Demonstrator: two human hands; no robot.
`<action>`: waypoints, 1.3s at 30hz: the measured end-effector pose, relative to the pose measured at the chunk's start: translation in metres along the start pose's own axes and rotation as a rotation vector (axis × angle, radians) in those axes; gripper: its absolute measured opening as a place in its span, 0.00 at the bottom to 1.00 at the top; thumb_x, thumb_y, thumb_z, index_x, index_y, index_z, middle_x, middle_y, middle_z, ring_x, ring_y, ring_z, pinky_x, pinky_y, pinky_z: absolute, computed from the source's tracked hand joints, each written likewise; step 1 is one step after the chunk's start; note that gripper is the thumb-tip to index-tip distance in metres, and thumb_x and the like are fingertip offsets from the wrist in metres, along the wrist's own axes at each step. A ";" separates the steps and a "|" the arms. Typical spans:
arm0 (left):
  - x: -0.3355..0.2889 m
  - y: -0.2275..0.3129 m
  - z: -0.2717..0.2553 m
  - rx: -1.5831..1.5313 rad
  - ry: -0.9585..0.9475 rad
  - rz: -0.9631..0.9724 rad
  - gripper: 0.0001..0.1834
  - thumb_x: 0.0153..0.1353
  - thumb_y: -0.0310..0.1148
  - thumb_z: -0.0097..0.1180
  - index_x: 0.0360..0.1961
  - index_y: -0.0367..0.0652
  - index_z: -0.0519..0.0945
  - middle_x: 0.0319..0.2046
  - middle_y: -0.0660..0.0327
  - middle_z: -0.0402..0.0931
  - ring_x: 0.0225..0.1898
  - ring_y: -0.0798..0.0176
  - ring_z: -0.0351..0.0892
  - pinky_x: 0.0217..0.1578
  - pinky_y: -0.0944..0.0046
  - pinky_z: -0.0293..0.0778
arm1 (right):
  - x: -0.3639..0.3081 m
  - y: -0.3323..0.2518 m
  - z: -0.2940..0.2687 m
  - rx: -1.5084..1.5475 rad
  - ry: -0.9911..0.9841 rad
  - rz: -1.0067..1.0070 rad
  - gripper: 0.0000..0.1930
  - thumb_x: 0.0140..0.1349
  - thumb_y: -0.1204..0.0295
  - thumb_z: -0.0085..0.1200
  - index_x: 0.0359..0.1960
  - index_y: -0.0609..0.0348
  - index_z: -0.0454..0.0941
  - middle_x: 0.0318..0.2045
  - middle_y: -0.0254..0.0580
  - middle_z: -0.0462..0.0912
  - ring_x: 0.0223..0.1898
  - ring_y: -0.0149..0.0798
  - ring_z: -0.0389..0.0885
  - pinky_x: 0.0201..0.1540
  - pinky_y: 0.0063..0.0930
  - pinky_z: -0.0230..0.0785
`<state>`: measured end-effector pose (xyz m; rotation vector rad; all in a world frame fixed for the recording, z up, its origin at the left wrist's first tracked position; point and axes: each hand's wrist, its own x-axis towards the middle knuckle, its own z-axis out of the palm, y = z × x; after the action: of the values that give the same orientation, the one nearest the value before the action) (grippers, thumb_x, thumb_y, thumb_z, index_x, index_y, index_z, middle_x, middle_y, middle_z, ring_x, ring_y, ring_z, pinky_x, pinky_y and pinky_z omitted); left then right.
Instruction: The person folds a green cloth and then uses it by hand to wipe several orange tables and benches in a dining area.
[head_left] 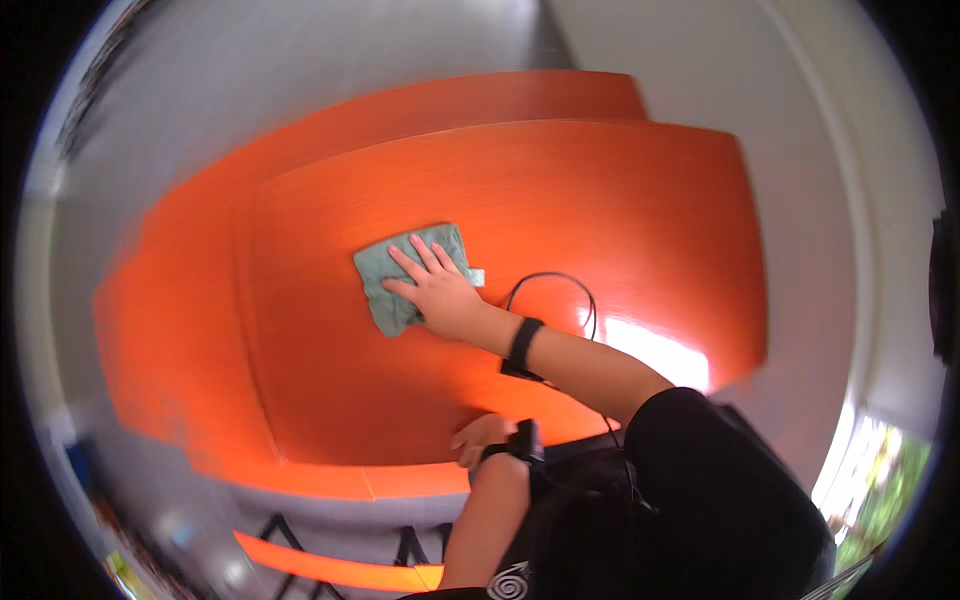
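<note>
My right hand point(445, 295) lies flat, fingers spread, on a grey-green cleaning cloth point(378, 264). The cloth is folded into a rough square, and a small white tag sticks out at its right side. Beneath it is a glossy orange table point(610, 200). My left hand point(480, 438) rests at the table's near edge, close to my body, with its fingers loosely apart; part of it is hidden by the wrist device. Nothing shows in that hand.
A black cable point(565, 276) loops over the table from the dark band point(524, 342) on my right wrist. Bright glare point(655, 352) lies at the near right of the tabletop. An orange bench point(335, 570) with black legs stands at the near left, beside the grey floor.
</note>
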<state>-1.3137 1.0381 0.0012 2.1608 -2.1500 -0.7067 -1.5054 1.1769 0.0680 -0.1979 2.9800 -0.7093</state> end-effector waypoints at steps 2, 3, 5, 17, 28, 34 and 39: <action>0.005 0.004 -0.005 -0.025 -0.052 -0.004 0.31 0.70 0.54 0.32 0.52 0.35 0.70 0.49 0.46 0.73 0.46 0.41 0.76 0.44 0.44 0.72 | -0.079 0.044 -0.032 -0.064 -0.028 0.079 0.35 0.52 0.70 0.63 0.65 0.37 0.68 0.74 0.46 0.50 0.75 0.58 0.40 0.74 0.54 0.38; 0.010 0.011 -0.005 -0.047 -0.061 0.000 0.31 0.70 0.54 0.32 0.52 0.35 0.70 0.49 0.46 0.73 0.46 0.41 0.76 0.44 0.44 0.72 | -0.115 0.066 -0.040 -0.094 -0.024 0.178 0.36 0.52 0.70 0.62 0.65 0.37 0.67 0.74 0.45 0.49 0.75 0.58 0.40 0.74 0.55 0.39; 0.014 0.024 -0.006 -0.008 -0.129 0.037 0.31 0.70 0.54 0.32 0.52 0.35 0.71 0.49 0.46 0.74 0.46 0.41 0.76 0.44 0.44 0.72 | -0.178 0.104 -0.055 -0.145 0.046 0.393 0.37 0.50 0.73 0.60 0.66 0.37 0.66 0.74 0.45 0.49 0.74 0.60 0.44 0.72 0.58 0.42; -0.018 0.041 0.003 0.014 -0.124 0.089 0.32 0.69 0.54 0.32 0.51 0.34 0.72 0.49 0.45 0.75 0.46 0.41 0.77 0.45 0.44 0.73 | -0.479 0.197 -0.060 -0.253 0.471 1.325 0.34 0.58 0.72 0.59 0.68 0.51 0.62 0.73 0.52 0.51 0.72 0.67 0.45 0.71 0.54 0.48; -0.033 0.051 0.001 -0.090 -0.056 -0.006 0.32 0.68 0.54 0.32 0.50 0.33 0.74 0.48 0.45 0.76 0.47 0.40 0.77 0.46 0.44 0.74 | -0.437 0.213 -0.083 -0.175 0.221 1.078 0.41 0.49 0.79 0.55 0.69 0.41 0.62 0.74 0.52 0.46 0.72 0.72 0.40 0.71 0.66 0.41; -0.037 0.054 -0.007 -0.080 -0.013 -0.064 0.33 0.68 0.54 0.32 0.49 0.32 0.74 0.48 0.45 0.76 0.47 0.40 0.78 0.46 0.44 0.74 | -0.357 0.365 -0.134 -0.232 0.389 1.144 0.37 0.59 0.68 0.58 0.71 0.41 0.58 0.75 0.51 0.46 0.72 0.72 0.41 0.70 0.66 0.42; -0.040 0.054 -0.012 -0.070 0.018 -0.106 0.33 0.68 0.54 0.32 0.49 0.32 0.75 0.48 0.44 0.77 0.47 0.40 0.78 0.46 0.44 0.74 | -0.305 0.413 -0.164 -0.263 0.421 1.341 0.34 0.63 0.64 0.55 0.72 0.39 0.57 0.75 0.50 0.47 0.72 0.70 0.44 0.70 0.63 0.45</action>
<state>-1.3592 1.0699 0.0411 2.2498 -1.9835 -0.7534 -1.2647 1.6585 0.0393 1.8786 2.5780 -0.1526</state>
